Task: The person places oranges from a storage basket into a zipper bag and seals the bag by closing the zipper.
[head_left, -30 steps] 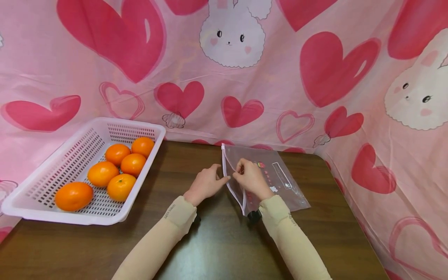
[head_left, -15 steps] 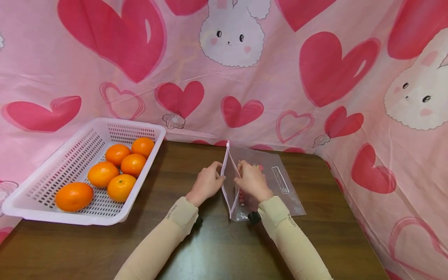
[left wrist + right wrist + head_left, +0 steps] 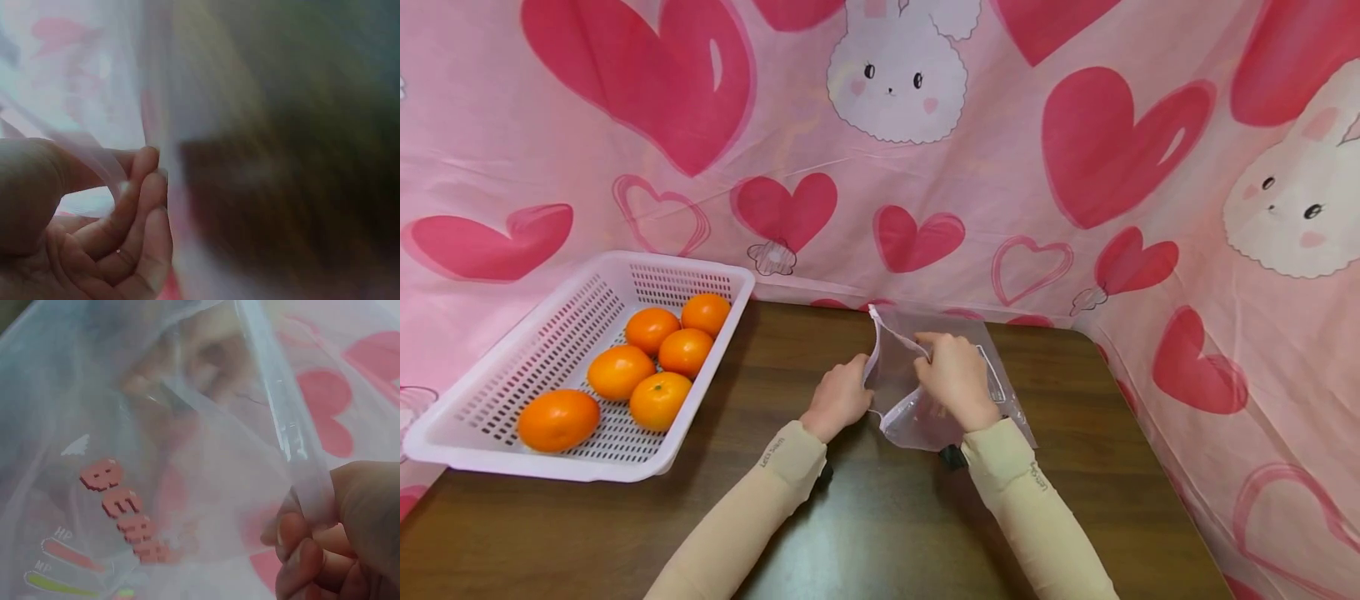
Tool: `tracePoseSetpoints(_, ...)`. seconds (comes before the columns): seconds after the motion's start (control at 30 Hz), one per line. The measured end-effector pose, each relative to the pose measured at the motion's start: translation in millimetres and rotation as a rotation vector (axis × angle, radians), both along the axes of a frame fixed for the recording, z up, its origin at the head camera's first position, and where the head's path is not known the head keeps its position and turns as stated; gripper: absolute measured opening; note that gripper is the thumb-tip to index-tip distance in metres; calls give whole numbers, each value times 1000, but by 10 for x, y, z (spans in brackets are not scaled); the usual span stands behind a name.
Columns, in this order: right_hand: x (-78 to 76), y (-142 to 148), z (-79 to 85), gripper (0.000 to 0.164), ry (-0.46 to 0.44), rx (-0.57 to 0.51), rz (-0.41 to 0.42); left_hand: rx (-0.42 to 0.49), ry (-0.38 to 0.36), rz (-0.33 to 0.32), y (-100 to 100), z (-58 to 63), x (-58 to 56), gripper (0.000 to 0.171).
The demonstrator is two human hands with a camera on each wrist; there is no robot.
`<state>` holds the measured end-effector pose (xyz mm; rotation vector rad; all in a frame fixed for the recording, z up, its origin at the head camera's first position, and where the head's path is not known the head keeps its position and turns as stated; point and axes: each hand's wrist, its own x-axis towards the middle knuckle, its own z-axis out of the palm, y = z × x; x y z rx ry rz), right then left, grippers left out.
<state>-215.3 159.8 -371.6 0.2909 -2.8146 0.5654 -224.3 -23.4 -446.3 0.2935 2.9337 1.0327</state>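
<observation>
A clear plastic zipper bag (image 3: 901,367) with a pale pink slider edge is between the two hands, its mouth spread wide toward the left. The left hand (image 3: 841,394) pinches the near-left lip of the mouth; in the left wrist view its thumb and curled fingers (image 3: 147,215) hold the edge strip. On the other lip, the right hand (image 3: 957,379) grips the band between thumb and fingers. The right wrist view shows that hand (image 3: 337,537) holding the strip, with red pixel lettering (image 3: 128,515) printed on the bag. Through the film the other hand appears blurred.
At the left stands a white slotted plastic basket (image 3: 722,350) with several oranges (image 3: 660,402) in it. Both rest on a dark wood table (image 3: 865,533). A pink cloth (image 3: 850,217) printed with hearts and rabbits hangs behind and to the right.
The mouth of the zipper bag has been pulled wider apart. The right hand has moved slightly right with its lip, and the bag's right end has drawn in to the left.
</observation>
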Motion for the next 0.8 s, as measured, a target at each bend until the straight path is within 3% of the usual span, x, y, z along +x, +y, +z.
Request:
tracePoseSetpoints(0.17,69,78,232,39,98,-54,-17,-45,-43,34,-86,30,1,40)
tracePoseSetpoints(0.4,167,152,456,30,250,-164,-51,-33,-84,48,-176,144,-83,35)
tracePoseSetpoints(0.57,173,158,460,29,274,-154,-88,4,2,38,-201,243,-79,31)
tracePoseSetpoints(0.8,172,139,415,21,246,-133,-82,156,207,69,-150,305,-63,42)
